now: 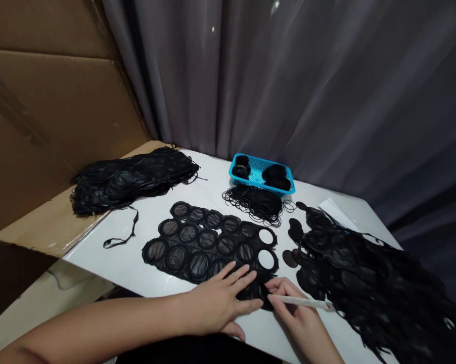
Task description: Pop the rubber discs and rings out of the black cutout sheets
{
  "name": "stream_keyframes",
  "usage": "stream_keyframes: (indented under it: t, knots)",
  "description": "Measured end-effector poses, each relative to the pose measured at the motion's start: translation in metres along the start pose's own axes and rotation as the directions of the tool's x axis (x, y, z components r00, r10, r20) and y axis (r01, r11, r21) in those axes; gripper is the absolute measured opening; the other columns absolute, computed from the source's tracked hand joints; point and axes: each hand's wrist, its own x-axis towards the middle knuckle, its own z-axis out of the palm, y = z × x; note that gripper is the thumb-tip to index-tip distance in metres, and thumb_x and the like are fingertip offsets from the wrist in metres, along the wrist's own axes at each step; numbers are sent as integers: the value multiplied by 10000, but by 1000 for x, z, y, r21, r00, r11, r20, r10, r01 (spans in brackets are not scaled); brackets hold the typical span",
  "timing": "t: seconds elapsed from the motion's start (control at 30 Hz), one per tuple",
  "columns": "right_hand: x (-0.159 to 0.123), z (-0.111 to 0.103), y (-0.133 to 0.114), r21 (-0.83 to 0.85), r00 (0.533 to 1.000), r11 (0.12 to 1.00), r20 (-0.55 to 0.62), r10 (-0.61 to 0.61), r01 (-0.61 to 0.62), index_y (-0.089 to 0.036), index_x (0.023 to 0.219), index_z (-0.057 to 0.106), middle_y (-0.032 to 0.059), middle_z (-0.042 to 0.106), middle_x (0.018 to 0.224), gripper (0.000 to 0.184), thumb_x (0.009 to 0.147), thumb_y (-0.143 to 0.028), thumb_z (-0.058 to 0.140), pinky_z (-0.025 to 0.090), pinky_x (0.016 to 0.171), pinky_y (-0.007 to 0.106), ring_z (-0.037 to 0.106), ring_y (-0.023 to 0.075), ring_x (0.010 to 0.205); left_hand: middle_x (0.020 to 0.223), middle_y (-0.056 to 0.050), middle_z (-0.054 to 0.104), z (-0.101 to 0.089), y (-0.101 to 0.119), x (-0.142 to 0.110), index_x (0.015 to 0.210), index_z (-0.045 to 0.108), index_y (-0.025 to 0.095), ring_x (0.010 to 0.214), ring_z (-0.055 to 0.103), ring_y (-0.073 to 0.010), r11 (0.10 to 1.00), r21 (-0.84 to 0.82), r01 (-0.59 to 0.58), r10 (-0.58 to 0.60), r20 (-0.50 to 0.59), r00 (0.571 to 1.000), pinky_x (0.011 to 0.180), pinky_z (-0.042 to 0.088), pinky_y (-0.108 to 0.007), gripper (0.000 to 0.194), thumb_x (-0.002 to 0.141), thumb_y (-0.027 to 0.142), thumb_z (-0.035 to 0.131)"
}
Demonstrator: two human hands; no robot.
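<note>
A black sheet of sheer fabric with rows of stitched rings point(207, 240) lies flat near the table's front edge. Two rings at its right end are hollow, with white table showing through. My left hand point(222, 298) rests on the sheet's lower right part, fingers spread and palm down. My right hand point(294, 306) is closed around a slim white pen-like tool point(306, 302), at the sheet's lower right corner. The tool's tip is hidden by the fingers. Loose black fabric discs point(290, 258) lie just right of the sheet.
A blue plastic basket point(257, 178) with black discs stands at the back. Thin black rings point(253, 203) are heaped before it. Black fabric piles sit at left point(131, 179) and right point(387, 293). A black strip point(131, 232) lies at left, beside a cardboard wall point(57, 116). Grey curtain point(273, 86) hangs behind.
</note>
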Motion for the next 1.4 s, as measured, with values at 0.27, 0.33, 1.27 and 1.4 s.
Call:
stream_keyframes:
  t: [0.27, 0.33, 1.27, 1.4]
  knots:
    - [4, -2, -2, -57, 998, 997, -6, -54, 54, -225, 742, 491, 57, 626, 927, 243, 967, -315, 499, 505, 767, 292, 634, 209, 893, 1623, -209, 217, -3, 0, 0, 1505, 424, 246, 1506, 172, -380, 1000, -26, 4, -4, 17, 1000, 1186, 195, -584, 675, 953, 620, 529]
    - [3, -1, 0, -95, 997, 993, -4, -76, 76, -227, 748, 488, 56, 626, 937, 238, 975, -299, 491, 515, 766, 290, 639, 205, 893, 1628, -198, 208, -2, 0, 0, 1503, 430, 246, 1507, 170, -378, 1000, -26, 3, -2, 7, 1000, 1190, 188, -580, 678, 944, 607, 561]
    - [20, 33, -29, 36, 997, 999, 61, -37, 34, -223, 804, 553, 56, 653, 1026, 220, 988, -330, 495, 482, 869, 304, 627, 212, 995, 1631, -180, 211, -27, -18, -42, 1530, 392, 250, 1507, 181, -340, 992, -125, 28, -22, 47, 999, 1217, 180, -515, 666, 956, 506, 611]
    - [23, 33, -31, 36, 996, 999, 84, -31, 29, -223, 803, 532, 45, 619, 1006, 201, 985, -300, 494, 462, 859, 309, 608, 205, 968, 1626, -166, 238, -26, -17, -42, 1515, 422, 244, 1498, 216, -351, 993, -118, 17, -15, 15, 1000, 1215, 193, -522, 641, 952, 464, 638]
